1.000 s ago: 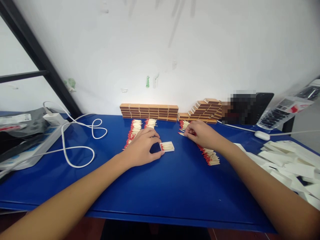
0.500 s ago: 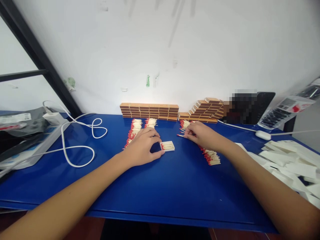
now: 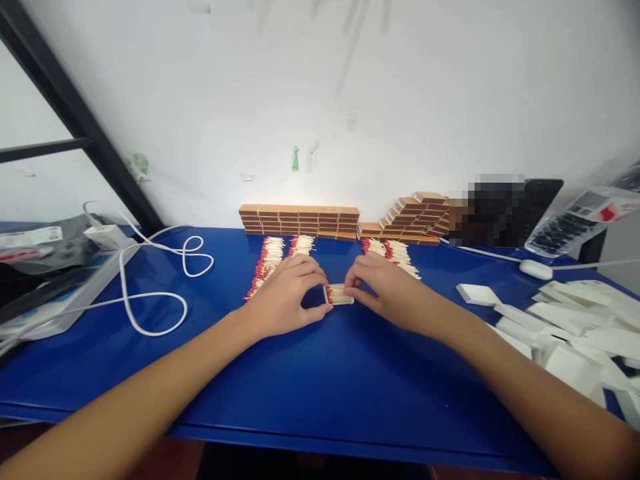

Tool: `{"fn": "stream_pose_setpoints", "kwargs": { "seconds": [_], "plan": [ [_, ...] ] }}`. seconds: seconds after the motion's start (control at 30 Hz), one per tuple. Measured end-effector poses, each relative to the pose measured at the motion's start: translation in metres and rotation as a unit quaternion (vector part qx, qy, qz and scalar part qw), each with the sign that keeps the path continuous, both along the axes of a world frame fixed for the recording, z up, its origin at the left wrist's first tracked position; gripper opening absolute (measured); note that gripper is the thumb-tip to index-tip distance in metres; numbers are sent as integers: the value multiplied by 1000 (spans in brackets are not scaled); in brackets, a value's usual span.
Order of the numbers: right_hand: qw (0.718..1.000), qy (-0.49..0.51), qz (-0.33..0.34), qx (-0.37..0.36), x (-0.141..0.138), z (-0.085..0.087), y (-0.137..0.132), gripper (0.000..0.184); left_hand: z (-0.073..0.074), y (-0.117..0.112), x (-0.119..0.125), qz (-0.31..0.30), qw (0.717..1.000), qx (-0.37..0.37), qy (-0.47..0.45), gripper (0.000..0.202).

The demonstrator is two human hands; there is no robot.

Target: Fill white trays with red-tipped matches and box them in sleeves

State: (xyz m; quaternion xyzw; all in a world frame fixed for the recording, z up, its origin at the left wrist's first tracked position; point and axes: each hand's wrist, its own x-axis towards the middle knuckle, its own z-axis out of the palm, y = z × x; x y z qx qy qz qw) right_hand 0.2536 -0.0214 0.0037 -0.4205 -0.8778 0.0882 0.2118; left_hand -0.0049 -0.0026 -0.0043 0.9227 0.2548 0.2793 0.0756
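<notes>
A small white matchbox tray (image 3: 339, 294) with red-tipped matches in it lies on the blue table (image 3: 320, 380). My left hand (image 3: 285, 293) curls round the tray's left end, fingers and thumb pinching it. My right hand (image 3: 383, 287) is at the tray's right end, fingers bent and pressed onto the matches inside. Rows of loose matches (image 3: 267, 261) lie behind my left hand, and another row of matches (image 3: 395, 252) lies behind my right hand.
Brown matchboxes (image 3: 299, 221) are stacked along the wall, with a slanted pile (image 3: 415, 227) to their right. White empty trays (image 3: 560, 320) are heaped at the right. A white cable (image 3: 150, 293) loops at the left beside a charger (image 3: 103, 235) and bags. A white mouse (image 3: 535, 269) lies at the far right.
My right hand left the right-hand row of matches and moved left to the tray, bringing matches to it. My left hand stayed on the tray. The camera shifted slightly.
</notes>
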Motion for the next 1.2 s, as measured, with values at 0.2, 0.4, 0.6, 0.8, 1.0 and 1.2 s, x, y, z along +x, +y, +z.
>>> {"fn": "stream_pose_setpoints", "kwargs": {
  "seconds": [0.2,0.4,0.6,0.8,1.0,1.2],
  "plan": [
    [1000,7,12,-10,-4,-1,-3,10,0,0,0,-3,1000,2,5,19],
    [997,-1,-72,41,28,11,19,14,0,0,-1,-1,1000,1,0,20],
    [983,-85,-153,58,66,-5,49,16,-1,2,-1,1,1000,1,2,20],
    [987,-71,-139,37,60,-20,53,17,0,1,-1,3,1000,-5,1,19],
    [992,-60,-111,10,50,-10,44,16,-1,2,-1,11,1000,-5,4,19],
    [999,-13,-35,-11,25,10,14,20,0,2,-1,19,1000,-4,11,17]
  ]
}}
